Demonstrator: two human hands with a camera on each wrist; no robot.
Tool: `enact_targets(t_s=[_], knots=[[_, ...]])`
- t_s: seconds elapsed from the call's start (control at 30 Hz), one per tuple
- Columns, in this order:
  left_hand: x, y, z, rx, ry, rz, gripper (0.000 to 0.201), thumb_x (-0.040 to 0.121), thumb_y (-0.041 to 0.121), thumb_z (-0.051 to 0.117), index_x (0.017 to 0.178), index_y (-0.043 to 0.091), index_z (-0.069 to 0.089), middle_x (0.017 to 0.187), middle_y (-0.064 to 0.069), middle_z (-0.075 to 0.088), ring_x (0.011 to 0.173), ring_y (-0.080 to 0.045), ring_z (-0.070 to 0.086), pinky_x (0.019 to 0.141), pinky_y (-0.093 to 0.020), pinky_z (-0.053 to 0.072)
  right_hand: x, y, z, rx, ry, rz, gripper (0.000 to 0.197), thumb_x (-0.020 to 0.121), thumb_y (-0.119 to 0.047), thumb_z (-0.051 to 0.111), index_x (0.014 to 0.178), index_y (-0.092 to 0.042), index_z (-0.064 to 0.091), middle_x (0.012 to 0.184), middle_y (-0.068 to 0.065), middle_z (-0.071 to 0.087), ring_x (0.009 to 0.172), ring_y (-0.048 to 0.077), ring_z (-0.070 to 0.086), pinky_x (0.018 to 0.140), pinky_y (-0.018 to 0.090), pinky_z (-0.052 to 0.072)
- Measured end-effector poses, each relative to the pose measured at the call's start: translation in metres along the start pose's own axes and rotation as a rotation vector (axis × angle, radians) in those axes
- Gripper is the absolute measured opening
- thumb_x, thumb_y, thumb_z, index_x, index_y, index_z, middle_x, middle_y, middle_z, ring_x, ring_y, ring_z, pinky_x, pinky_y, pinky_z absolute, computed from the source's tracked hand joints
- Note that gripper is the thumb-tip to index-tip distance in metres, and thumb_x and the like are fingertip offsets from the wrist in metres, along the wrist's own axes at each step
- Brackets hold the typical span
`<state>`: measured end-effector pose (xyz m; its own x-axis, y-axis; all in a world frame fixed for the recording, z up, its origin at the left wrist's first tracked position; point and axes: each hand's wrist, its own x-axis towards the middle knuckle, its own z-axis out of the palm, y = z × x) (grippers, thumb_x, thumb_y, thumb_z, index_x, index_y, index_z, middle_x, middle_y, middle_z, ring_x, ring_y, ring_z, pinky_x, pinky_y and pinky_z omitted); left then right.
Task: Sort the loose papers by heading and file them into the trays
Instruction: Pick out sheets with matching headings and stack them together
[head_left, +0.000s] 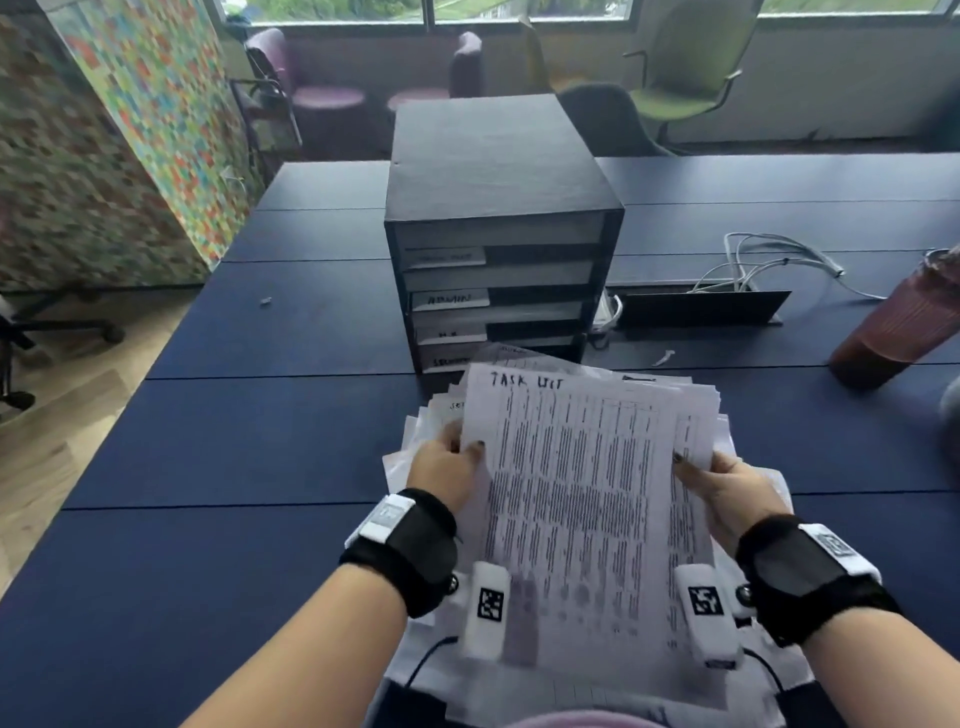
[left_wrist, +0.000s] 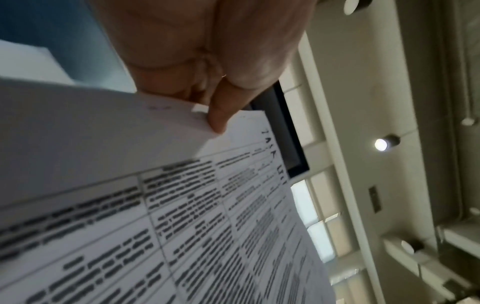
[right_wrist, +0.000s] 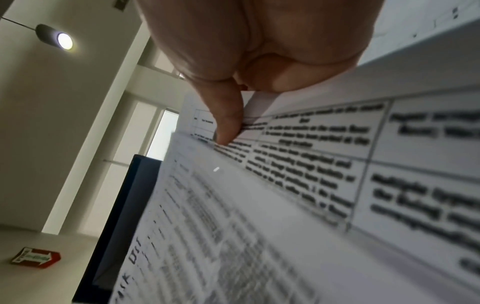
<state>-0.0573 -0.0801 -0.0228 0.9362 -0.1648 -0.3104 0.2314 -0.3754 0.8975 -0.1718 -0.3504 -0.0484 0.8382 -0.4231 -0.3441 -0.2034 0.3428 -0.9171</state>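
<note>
I hold a loose stack of printed papers (head_left: 582, 499) above the dark blue table, in front of the black tray unit (head_left: 498, 234). The top sheet carries the handwritten heading "TASK LIST" (head_left: 527, 381). My left hand (head_left: 449, 462) grips the stack's left edge, thumb on top; the left wrist view shows that thumb (left_wrist: 221, 115) pressing the papers (left_wrist: 182, 205). My right hand (head_left: 727, 483) grips the right edge, and its thumb (right_wrist: 228, 123) lies on the papers (right_wrist: 285, 195). The unit has several stacked trays with white labels; one reads "ADMIN" (head_left: 449, 299).
A reddish-brown tumbler (head_left: 898, 327) stands at the table's right. White cables (head_left: 769, 260) and a black cable flap (head_left: 701, 309) lie right of the tray unit. Chairs (head_left: 691, 67) stand behind the table, and a colourful panel (head_left: 156, 114) rises at the left.
</note>
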Motion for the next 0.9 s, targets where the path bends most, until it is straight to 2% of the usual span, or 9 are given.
enact_targets(t_s=[0.1,0.17,0.23,0.3,0.43,0.53,0.6,0.7,0.9], knots=[[-0.003,-0.015,0.013,0.047,0.017,-0.142,0.029,0.096,0.014,0.047,0.122,0.008,0.056,0.120,-0.003,0.061,0.114,-0.022,0.055,0.102,-0.029,0.040,0.002,0.007,0.005,0.047,0.033,0.065,0.050,0.067,-0.024,0.076,0.109,-0.001,0.062,0.084,0.009,0.074,0.073,0.020,0.071,0.072,0.037,0.059],[-0.004,-0.019,0.018,0.010,0.001,-0.162,0.024,0.096,0.014,0.047,0.118,0.010,0.054,0.120,0.000,0.059,0.113,-0.020,0.054,0.102,-0.029,0.039,0.004,0.013,0.004,0.026,0.115,0.091,0.040,0.086,-0.036,0.057,0.112,-0.006,0.063,0.095,0.010,0.073,0.085,0.022,0.070,0.083,0.041,0.057],[-0.007,-0.015,0.021,0.032,-0.053,-0.147,0.024,0.096,0.013,0.046,0.120,0.010,0.049,0.118,-0.001,0.058,0.112,-0.020,0.054,0.100,-0.027,0.039,0.003,0.017,0.004,0.028,0.128,0.119,0.052,0.086,-0.054,0.050,0.113,-0.011,0.064,0.105,0.011,0.071,0.098,0.026,0.067,0.093,0.045,0.050],[-0.011,-0.014,0.022,0.125,-0.100,-0.092,0.024,0.097,0.014,0.044,0.121,0.009,0.045,0.115,-0.007,0.059,0.108,-0.025,0.055,0.092,-0.028,0.042,-0.001,0.016,0.008,-0.042,0.073,0.108,0.049,0.081,-0.054,0.060,0.111,-0.015,0.063,0.106,0.011,0.071,0.100,0.029,0.066,0.094,0.048,0.048],[-0.016,-0.020,0.026,0.253,-0.193,-0.013,0.014,0.098,0.017,0.041,0.110,0.011,0.045,0.104,-0.005,0.057,0.095,-0.021,0.053,0.081,-0.027,0.040,-0.001,0.021,0.006,-0.335,0.061,0.045,0.021,0.085,-0.007,0.063,0.105,-0.015,0.060,0.104,0.009,0.069,0.104,0.031,0.063,0.098,0.050,0.045],[-0.009,-0.024,0.026,0.179,-0.077,-0.023,0.018,0.093,0.007,0.045,0.106,0.009,0.058,0.096,-0.005,0.060,0.089,-0.021,0.056,0.075,-0.024,0.041,0.002,0.026,-0.009,-0.474,0.118,0.057,0.023,0.084,0.001,0.063,0.105,-0.009,0.064,0.095,0.005,0.069,0.093,0.028,0.064,0.085,0.040,0.050],[-0.002,-0.027,0.022,0.136,0.058,-0.055,0.028,0.088,0.002,0.050,0.113,0.008,0.062,0.102,-0.004,0.062,0.095,-0.023,0.060,0.080,-0.026,0.047,0.003,0.027,-0.022,-0.596,0.172,0.053,0.027,0.084,0.001,0.064,0.110,-0.003,0.064,0.091,0.006,0.068,0.085,0.024,0.062,0.079,0.034,0.049],[0.007,-0.034,0.016,0.074,0.111,-0.138,0.041,0.086,0.006,0.058,0.127,0.008,0.053,0.125,-0.004,0.059,0.114,-0.021,0.056,0.100,-0.033,0.043,0.001,0.021,-0.035,-0.676,0.243,0.033,0.024,0.085,0.003,0.061,0.109,0.000,0.063,0.099,0.014,0.066,0.089,0.023,0.060,0.086,0.034,0.045],[0.013,-0.036,0.016,-0.019,0.120,-0.213,0.040,0.086,0.011,0.062,0.125,0.012,0.051,0.117,-0.003,0.059,0.109,-0.021,0.058,0.098,-0.032,0.044,-0.005,0.015,-0.039,-0.583,0.236,-0.030,0.022,0.087,0.006,0.056,0.109,0.003,0.061,0.100,0.010,0.063,0.085,0.017,0.060,0.075,0.026,0.042]])
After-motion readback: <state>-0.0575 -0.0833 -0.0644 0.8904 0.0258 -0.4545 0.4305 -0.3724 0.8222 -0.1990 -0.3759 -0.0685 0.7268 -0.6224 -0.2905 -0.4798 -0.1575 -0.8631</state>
